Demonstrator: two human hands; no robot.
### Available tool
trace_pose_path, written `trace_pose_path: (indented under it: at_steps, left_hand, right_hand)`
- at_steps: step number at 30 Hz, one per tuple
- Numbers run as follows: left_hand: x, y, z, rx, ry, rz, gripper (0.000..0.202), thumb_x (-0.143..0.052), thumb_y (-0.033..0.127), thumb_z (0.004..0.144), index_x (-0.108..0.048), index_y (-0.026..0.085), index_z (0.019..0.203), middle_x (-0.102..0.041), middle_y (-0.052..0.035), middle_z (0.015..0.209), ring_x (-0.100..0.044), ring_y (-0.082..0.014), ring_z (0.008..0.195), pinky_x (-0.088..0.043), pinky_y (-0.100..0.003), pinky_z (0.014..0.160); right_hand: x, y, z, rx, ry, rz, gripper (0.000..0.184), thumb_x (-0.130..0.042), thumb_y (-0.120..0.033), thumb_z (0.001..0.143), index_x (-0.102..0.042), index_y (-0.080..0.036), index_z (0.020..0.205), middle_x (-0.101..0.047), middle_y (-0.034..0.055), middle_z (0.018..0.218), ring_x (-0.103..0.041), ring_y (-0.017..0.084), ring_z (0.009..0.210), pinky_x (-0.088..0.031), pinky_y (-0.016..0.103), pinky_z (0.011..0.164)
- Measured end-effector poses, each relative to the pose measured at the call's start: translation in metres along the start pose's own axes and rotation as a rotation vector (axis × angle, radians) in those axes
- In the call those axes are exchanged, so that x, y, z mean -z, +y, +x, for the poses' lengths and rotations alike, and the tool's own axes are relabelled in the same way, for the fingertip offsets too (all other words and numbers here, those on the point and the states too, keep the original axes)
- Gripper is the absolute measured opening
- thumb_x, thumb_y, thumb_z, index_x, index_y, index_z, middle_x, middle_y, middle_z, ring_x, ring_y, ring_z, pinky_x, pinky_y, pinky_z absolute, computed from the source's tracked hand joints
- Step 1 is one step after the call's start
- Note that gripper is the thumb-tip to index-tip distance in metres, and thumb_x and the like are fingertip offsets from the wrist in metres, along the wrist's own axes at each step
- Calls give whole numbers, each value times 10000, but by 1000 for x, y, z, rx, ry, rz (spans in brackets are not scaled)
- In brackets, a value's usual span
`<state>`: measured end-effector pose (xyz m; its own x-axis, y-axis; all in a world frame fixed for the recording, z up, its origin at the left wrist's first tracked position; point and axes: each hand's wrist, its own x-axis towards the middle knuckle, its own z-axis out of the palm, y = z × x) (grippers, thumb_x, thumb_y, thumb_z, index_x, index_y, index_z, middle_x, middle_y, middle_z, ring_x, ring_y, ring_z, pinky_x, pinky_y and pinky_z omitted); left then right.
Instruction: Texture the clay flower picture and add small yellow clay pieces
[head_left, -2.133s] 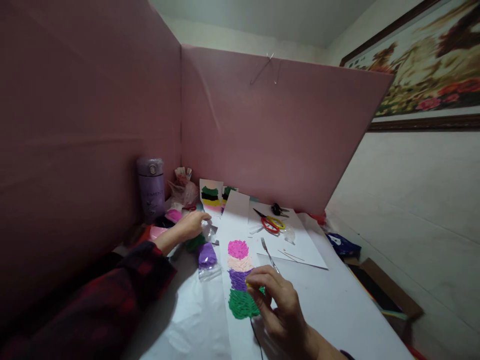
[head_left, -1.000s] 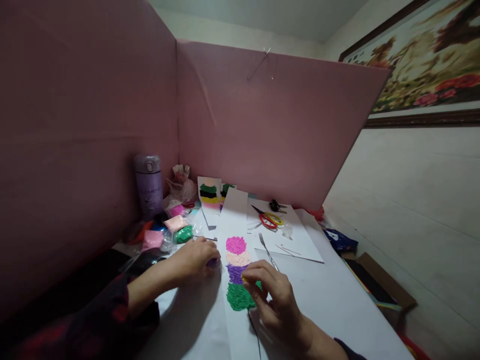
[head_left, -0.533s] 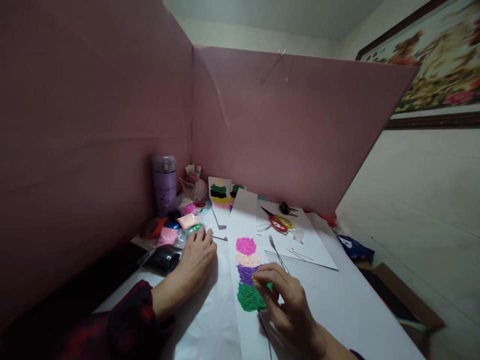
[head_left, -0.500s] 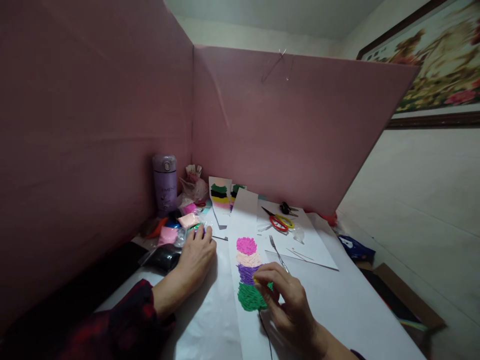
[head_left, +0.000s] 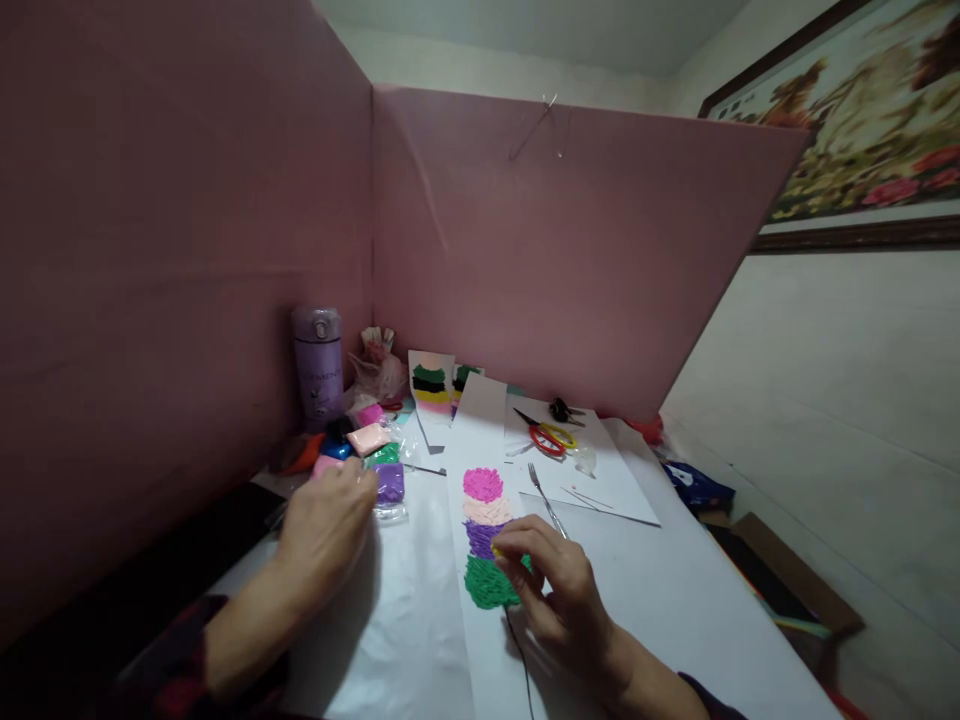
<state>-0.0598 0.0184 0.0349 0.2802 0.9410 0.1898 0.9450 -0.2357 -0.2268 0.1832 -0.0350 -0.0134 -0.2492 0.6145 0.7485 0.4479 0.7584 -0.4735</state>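
My right hand (head_left: 555,585) hovers over the strip of white paper (head_left: 480,420), thumb and forefinger pinching a tiny yellow bit of clay (head_left: 496,550). Beneath it the strip carries textured clay patches: magenta (head_left: 482,484), pale peach (head_left: 486,511), purple (head_left: 481,539) and green (head_left: 487,583). A thin dark line runs down from the green patch. At the left, my left hand (head_left: 326,520) is over the clay packets with its fingers curled together; whatever they grip is hidden. Beside its fingertips lies a purple clay packet (head_left: 390,484), near green (head_left: 384,455) and peach (head_left: 369,438) packets.
Red-and-yellow scissors (head_left: 551,440), a fork (head_left: 547,498) and thin sticks (head_left: 589,498) lie right of the strip. A purple bottle (head_left: 319,365) stands at the back left, near a card with coloured bands (head_left: 431,388). Pink panels (head_left: 585,250) enclose the left and back.
My left hand has moved left and toward me, uncovering the purple packet and covering the black one. My right hand keeps its pinch on the yellow bit. The view has shifted slightly.
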Motion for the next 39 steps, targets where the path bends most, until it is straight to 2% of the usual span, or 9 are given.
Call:
trace_pose_path:
  at_steps: [3,6,14,17,21,24,28,34,39]
  left_hand:
    - [-1,-24,-14,89,-114,6,435,-273,-1,831,-612,114,1078,-636,-139,972,-663,-271,814,-471,-344,612]
    - [-7,-34,-18,75,-114,-4,454,-261,-8,821,-597,118,1100,-624,-128,989,-664,-247,830,-470,-324,638]
    - [2,-22,-1,44,-114,-21,449,-258,-12,829,-637,108,1038,-639,-165,1075,-651,-271,897,-480,-357,694]
    - [15,-9,6,-85,-84,-108,362,-331,38,842,-659,128,966,-665,-150,987,-629,-278,875,-461,-366,690]
    - [30,32,10,-276,-105,-580,228,-453,192,866,-677,170,829,-682,-91,869,-613,-232,810,-435,-327,702]
    - [33,70,12,-400,-296,-1223,332,-411,354,912,-667,160,823,-645,-51,752,-568,-161,668,-420,-264,607]
    - [17,99,17,-257,-454,-1816,485,-583,609,759,-629,128,810,-605,-36,687,-571,-155,598,-438,-258,537]
    - [-23,102,20,-118,-696,-2090,530,-762,601,620,-642,117,801,-662,-56,640,-616,-143,543,-446,-228,498]
    - [-36,101,21,3,-652,-2213,377,-797,440,674,-631,113,761,-648,-40,606,-604,-110,523,-445,-195,498]
  right_hand:
    - [0,-1,0,0,-3,-6,152,-518,-78,870,-624,-182,904,-626,71,798,-591,161,699,-450,213,470]
    - [0,-2,1,-10,-11,-15,146,-514,-93,871,-623,-185,899,-624,65,791,-590,161,694,-463,217,478]
    - [1,-1,1,-3,-4,-19,152,-506,-103,885,-626,-191,920,-625,62,786,-591,163,689,-468,236,489]
    - [0,1,0,2,-16,-11,135,-515,-121,899,-614,-191,958,-628,57,783,-587,162,685,-459,235,487]
    - [1,1,-1,-13,2,-1,95,-552,-143,901,-606,-196,959,-624,39,774,-585,161,679,-476,250,524]
    - [2,-2,-1,-32,56,-16,129,-522,-103,900,-609,-197,918,-621,47,814,-592,163,704,-498,277,590]
    - [1,-1,-2,-97,137,-12,159,-504,-72,886,-589,-207,882,-620,41,841,-594,156,713,-494,266,592]
    - [-2,6,-3,-163,211,-146,261,-578,-48,796,-569,-213,998,-620,17,793,-585,155,668,-477,252,549]
    - [-2,5,0,-181,157,-70,295,-530,-64,812,-591,-206,1063,-627,81,992,-614,194,834,-515,287,623]
